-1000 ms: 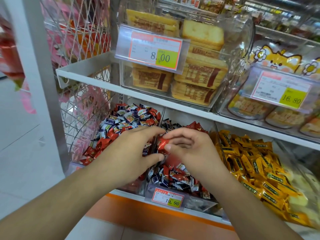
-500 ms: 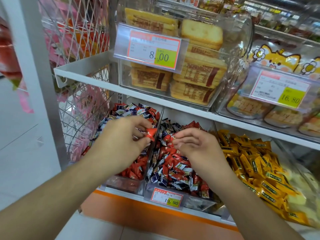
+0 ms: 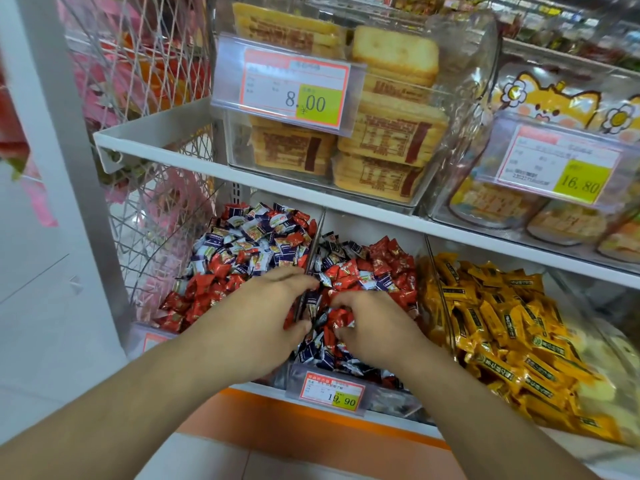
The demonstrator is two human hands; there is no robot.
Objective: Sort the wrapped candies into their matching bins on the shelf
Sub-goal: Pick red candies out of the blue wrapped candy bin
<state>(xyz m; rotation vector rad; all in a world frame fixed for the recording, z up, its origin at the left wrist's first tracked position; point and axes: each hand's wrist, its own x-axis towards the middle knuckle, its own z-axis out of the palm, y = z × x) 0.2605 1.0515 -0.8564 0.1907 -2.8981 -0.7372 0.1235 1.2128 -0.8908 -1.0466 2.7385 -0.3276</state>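
- Your left hand [image 3: 266, 313] lies over the clear divider [image 3: 313, 251] between the left bin [image 3: 242, 258] and the middle bin [image 3: 360, 372]. Its fingers are bent down into the sweets, with the thumb near a red wrapper at the divider. Whether it grips a piece you cannot tell from here.
- Your right hand [image 3: 374, 327] is in the middle bin, fingers curled into the pile and closing on a red candy [image 3: 341, 318] at their tips.
- Both hands sit close together, almost touching, over the front half of the middle bin.
- The left bin holds mixed red, white and dark blue wrapped sweets; the middle bin holds mostly red and dark blue ones.
- The right bin [image 3: 502, 323] is full of yellow wrapped bars and lies well apart from both hands.
- A price tag reading 19.90 [image 3: 332, 394] hangs on the front of the middle bin, just below your wrists.
- On the upper shelf [image 3: 166, 133] stand clear boxes of wrapped biscuits [image 3: 381, 147], with a tag reading 8.00 [image 3: 294, 88] on the left and another reading 16.80 [image 3: 561, 164] on the right.
- A white wire rack [image 3: 138, 64] with pink packets stands left of the shelf.
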